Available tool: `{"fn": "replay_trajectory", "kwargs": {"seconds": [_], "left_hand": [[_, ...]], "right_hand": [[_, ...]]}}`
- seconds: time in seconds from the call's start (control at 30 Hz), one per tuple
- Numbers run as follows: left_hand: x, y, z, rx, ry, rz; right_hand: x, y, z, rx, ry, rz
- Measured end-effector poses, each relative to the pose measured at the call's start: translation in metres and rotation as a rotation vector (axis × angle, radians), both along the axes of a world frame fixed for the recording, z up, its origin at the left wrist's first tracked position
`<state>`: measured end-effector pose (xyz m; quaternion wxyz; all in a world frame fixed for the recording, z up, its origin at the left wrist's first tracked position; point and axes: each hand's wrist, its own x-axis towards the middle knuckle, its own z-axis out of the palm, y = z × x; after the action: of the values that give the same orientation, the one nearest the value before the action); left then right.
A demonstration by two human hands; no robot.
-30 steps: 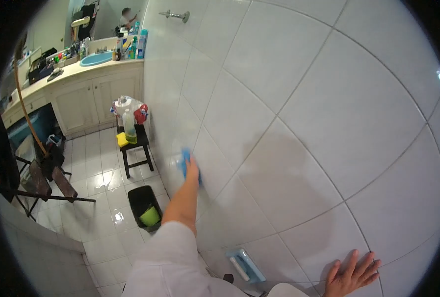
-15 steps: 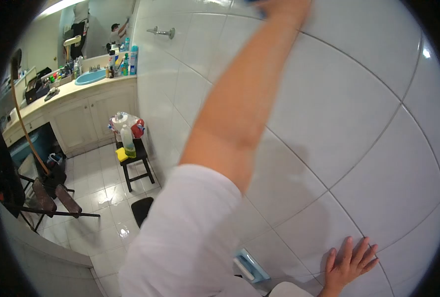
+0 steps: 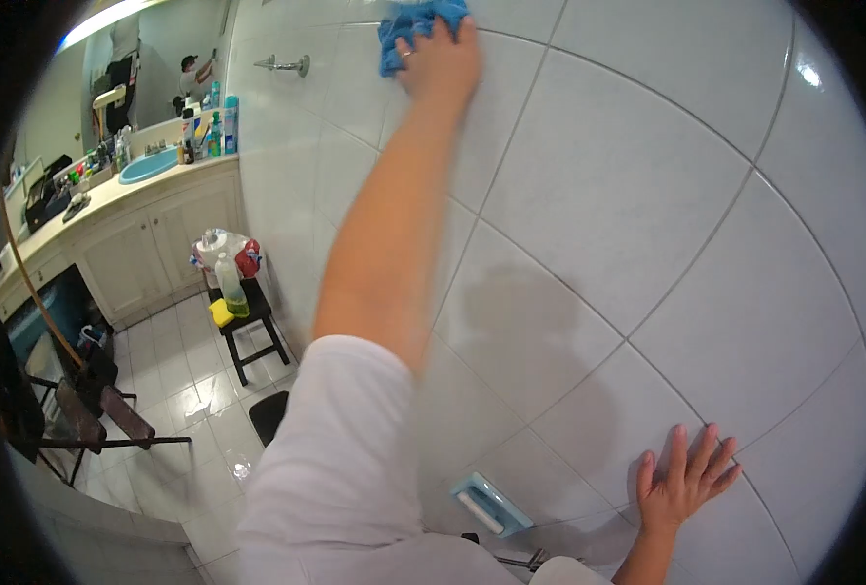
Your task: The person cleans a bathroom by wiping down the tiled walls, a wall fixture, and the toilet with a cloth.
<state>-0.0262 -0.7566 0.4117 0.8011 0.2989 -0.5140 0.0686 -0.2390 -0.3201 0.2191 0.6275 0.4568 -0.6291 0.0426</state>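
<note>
Two hands touch one tiled wall (image 3: 647,229): the left hand (image 3: 442,73) holds one blue cloth (image 3: 391,41) in its grip, the right hand (image 3: 673,497) has five fingers (image 3: 679,453) spread wide.

My left grip (image 3: 442,63) is reaching high, fingers bending; below and right of it, my right hand (image 3: 673,497) is splaying.

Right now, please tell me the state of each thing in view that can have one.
Left hand: gripping the blue cloth.
Right hand: open, flat on the wall.
Blue cloth: bunched, against the wall.
Stool: standing upright.
Bottle on stool: upright, partly filled.
Yellow sponge: lying on the stool.
Cabinet doors: closed.
Floor: shiny; wet or dry, cannot tell.
</note>
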Motion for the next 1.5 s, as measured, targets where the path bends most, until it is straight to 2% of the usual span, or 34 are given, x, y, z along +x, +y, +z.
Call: {"fn": "replay_trajectory", "kwargs": {"seconds": [0.07, 0.1, 0.13, 0.17, 0.2, 0.3, 0.33, 0.4, 0.47, 0.5, 0.6, 0.67, 0.73, 0.77, 0.8, 0.87, 1.0, 1.1, 1.17, 1.2, 1.23, 1.3, 1.33, 1.37, 1.4, 1.43, 1.47, 1.5], "left_hand": [[-0.026, 0.037, 0.021, -0.06, -0.23, 0.606], [-0.044, 0.081, 0.027, -0.031, -0.082, 0.006], [-0.064, 0.113, 0.018, -0.163, -0.279, -0.001], [-0.086, 0.156, -0.001, -0.352, -0.311, -0.08], [-0.096, 0.199, -0.031, -0.486, -0.455, -0.058], [-0.12, 0.263, -0.136, -0.761, -0.859, -0.429], [-0.124, 0.264, -0.165, -0.874, -0.872, -0.507], [-0.116, 0.252, -0.196, -0.84, -0.852, -0.519], [-0.103, 0.211, -0.219, -0.949, -0.944, -0.524], [-0.097, 0.186, -0.228, -0.99, -0.977, -0.525], [-0.05, 0.138, -0.192, -0.767, -1.012, -0.396], [-0.02, 0.125, -0.152, -0.356, -1.004, -0.168], [-0.025, 0.107, -0.104, -0.291, -0.578, -0.212], [-0.029, 0.099, -0.076, -0.301, -0.455, -0.204], [-0.031, 0.093, -0.05, -0.312, -0.333, -0.198], [-0.027, 0.087, -0.013, -0.372, -0.329, -0.152], [-0.002, 0.03, 0.034, -0.559, -0.348, -0.144], [0.035, -0.061, 0.057, -0.457, -0.266, -0.09], [0.07, -0.128, 0.05, -0.281, -0.203, -0.045], [0.091, -0.153, 0.035, -0.146, -0.129, -0.174], [0.111, -0.187, 0.018, -0.07, -0.129, -0.183], [0.131, -0.219, -0.033, 0.276, -0.063, -0.19], [0.136, -0.221, -0.062, 0.273, -0.056, -0.199], [0.131, -0.217, -0.09, 0.4, -0.028, -0.203], [0.115, -0.204, -0.116, 0.371, -0.021, -0.146], [0.104, -0.161, -0.12, 0.309, -0.082, -0.288], [0.072, -0.149, -0.147, 0.056, -0.485, 0.077], [0.064, -0.085, -0.122, 0.013, -0.486, -0.083]], "right_hand": [[0.001, 0.0, 0.0, -0.011, -0.007, -0.006], [0.0, -0.001, 0.0, -0.014, 0.0, -0.003], [-0.001, -0.001, 0.0, -0.013, -0.005, 0.012], [-0.001, 0.0, 0.0, -0.01, -0.014, 0.028], [-0.001, 0.0, 0.001, -0.011, -0.02, 0.029], [-0.003, 0.008, -0.005, 0.024, -0.113, 0.019], [-0.012, 0.012, -0.01, 0.059, -0.074, 0.079], [-0.018, 0.021, -0.022, 0.082, -0.057, 0.148], [-0.014, 0.035, -0.024, 0.123, -0.139, -0.026], [-0.011, 0.041, -0.022, 0.089, -0.12, -0.012], [-0.025, 0.069, -0.024, 0.095, -0.107, -0.055], [-0.035, 0.093, -0.015, 0.117, -0.055, -0.091], [-0.049, 0.108, 0.001, 0.045, -0.027, -0.144], [-0.054, 0.108, 0.014, 0.04, -0.011, -0.14], [-0.058, 0.106, 0.026, -0.072, -0.046, -0.172], [-0.043, 0.088, 0.049, -0.193, -0.071, -0.212], [-0.003, -0.021, 0.106, -0.25, 0.108, -0.002], [0.05, -0.123, 0.136, -0.317, 0.189, 0.029], [0.086, -0.181, 0.153, -0.27, 0.198, 0.019], [0.097, -0.204, 0.159, -0.267, 0.2, 0.018], [0.106, -0.223, 0.164, -0.297, 0.203, 0.003], [0.116, -0.247, 0.174, -0.335, 0.189, -0.036], [0.12, -0.256, 0.176, -0.374, 0.196, -0.047], [0.123, -0.261, 0.175, -0.411, 0.207, -0.052], [0.123, -0.262, 0.173, -0.414, 0.2, -0.058], [0.122, -0.262, 0.175, -0.417, 0.203, -0.055], [0.122, -0.263, 0.177, -0.407, 0.208, -0.045], [0.125, -0.267, 0.176, -0.392, 0.211, -0.038]]}}
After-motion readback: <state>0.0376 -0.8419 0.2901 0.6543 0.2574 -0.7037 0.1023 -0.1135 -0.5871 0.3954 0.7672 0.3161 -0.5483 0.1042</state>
